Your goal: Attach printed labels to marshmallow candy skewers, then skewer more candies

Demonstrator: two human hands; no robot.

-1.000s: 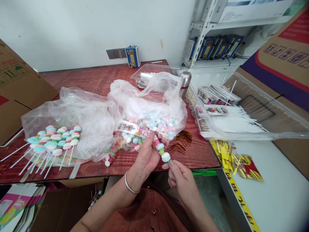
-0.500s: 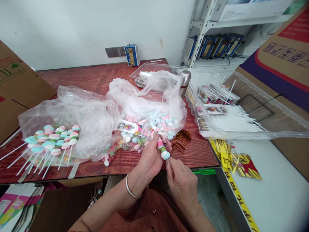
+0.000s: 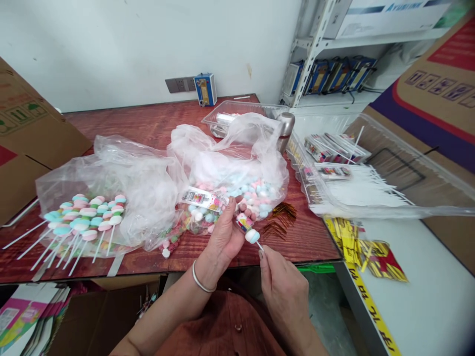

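My left hand [image 3: 227, 236] is closed around a small printed wrapper [image 3: 244, 222], its fingers curled behind it. Out of the wrapper's lower end pokes a marshmallow lollipop [image 3: 252, 236]; a pale blue and white piece shows. The thumb and fingers of my right hand [image 3: 284, 277] pinch its short white stick. Another printed wrapper [image 3: 203, 199] lies on a clear bag of pastel marshmallows [image 3: 256, 193] just beyond my left hand. To the left, several marshmallow lollipops [image 3: 88, 212] rest on a second plastic bag [image 3: 148, 173], sticks toward me.
Gold twist ties [image 3: 284, 213] lie right of the marshmallow bag. A clear plastic tray [image 3: 356, 210] of white sticks and printed wrappers stands at right. A steel flask [image 3: 285, 129] is behind, with cardboard boxes [image 3: 40, 143] on both sides. Yellow ties [image 3: 343, 237] hang by the table's edge.
The wrapper now covers more of the marshmallow lollipop, leaving mainly the lowest piece showing. My right hand has shifted slightly down and right along the stick.
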